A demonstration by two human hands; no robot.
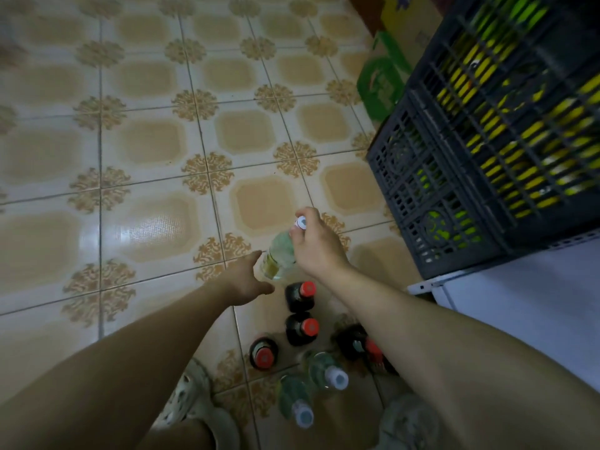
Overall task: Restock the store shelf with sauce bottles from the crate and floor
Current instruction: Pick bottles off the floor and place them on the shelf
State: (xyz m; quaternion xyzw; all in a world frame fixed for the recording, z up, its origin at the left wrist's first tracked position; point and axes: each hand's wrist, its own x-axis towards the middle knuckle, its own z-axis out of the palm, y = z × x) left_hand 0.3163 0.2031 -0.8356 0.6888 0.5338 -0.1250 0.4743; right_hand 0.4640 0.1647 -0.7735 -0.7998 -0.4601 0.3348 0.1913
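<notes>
My right hand grips a clear bottle of pale yellow liquid by its neck, fingers curled just under the white cap. The bottle leans, its base low over the tiled floor; I cannot tell whether it touches. My left hand reaches in from the left, fingers straight and holding nothing, fingertips just beside the bottle's lower part.

Nearer to me, more stock stands on the floor: three dark bottles with red caps, a fourth partly hidden behind my right forearm, and two clear pale-capped bottles.

To the right and farther off sits a dark grey crate holding yellow and green items, too blurred to identify. Near it a white surface, likely the shelf, shows no bottles.

I judge most of the restocking is still ahead: one bottle in hand, six waiting on the floor, and the crate apparently full.
</notes>
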